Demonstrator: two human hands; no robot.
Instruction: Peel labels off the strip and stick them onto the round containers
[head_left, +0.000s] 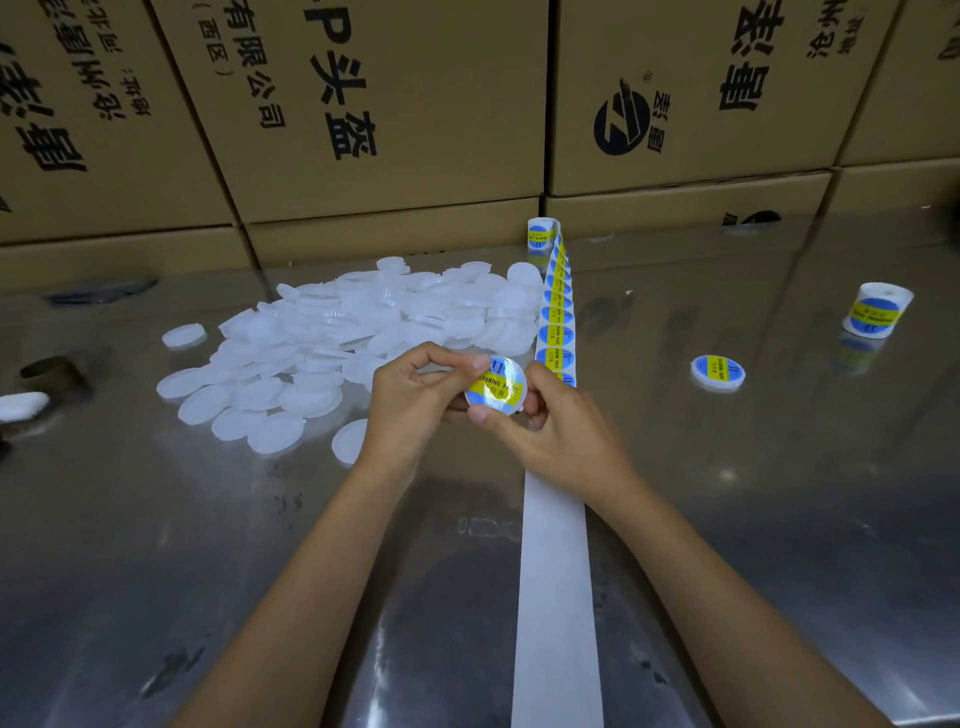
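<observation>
Mid-stick: our left hand (410, 400) and right hand (550, 426) both pinch one round container (496, 387) above the table (779, 493), its label (493, 385) pressed on beside the strip (555, 332); next, we judge, smoothing it flat, then setting it aside.

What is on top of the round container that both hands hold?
A blue and yellow label covers the container; both thumbs press it. The surface beneath is hidden.
</observation>
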